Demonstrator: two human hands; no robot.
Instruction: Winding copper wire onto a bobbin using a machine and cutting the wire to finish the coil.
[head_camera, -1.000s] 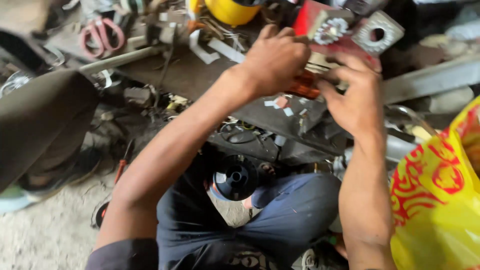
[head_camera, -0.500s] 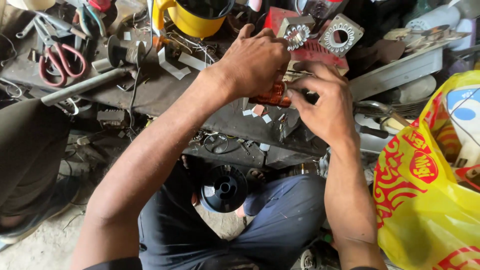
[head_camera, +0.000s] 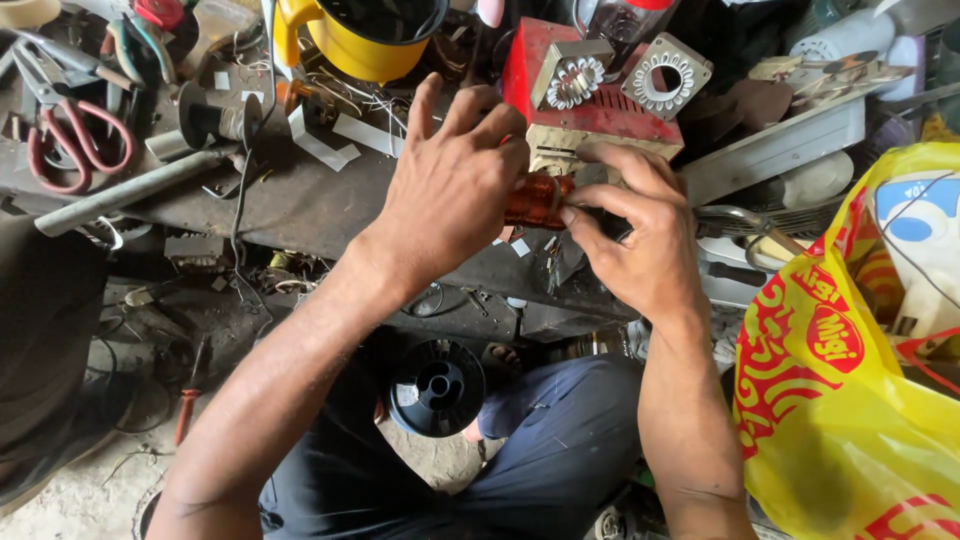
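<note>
Left hand (head_camera: 450, 190) closed over left end of copper coil (head_camera: 538, 200), fingers curled on top. Right hand (head_camera: 640, 235) pinching coil's right end, thumb and fingers together. Coil at scene centre, above dark cluttered bench (head_camera: 300, 205). Red box (head_camera: 600, 105) just beyond, yellow jug (head_camera: 360, 45) far left of it, scissors (head_camera: 75, 140) far left, black spool (head_camera: 437, 385) near, yellow bag (head_camera: 850, 400) right

A dark, cluttered counter (head_camera: 300, 205) is carrying red-handled scissors (head_camera: 75, 150), a grey metal pipe (head_camera: 130, 190), a yellow jug (head_camera: 365, 40) and a red box (head_camera: 600, 110).
</note>
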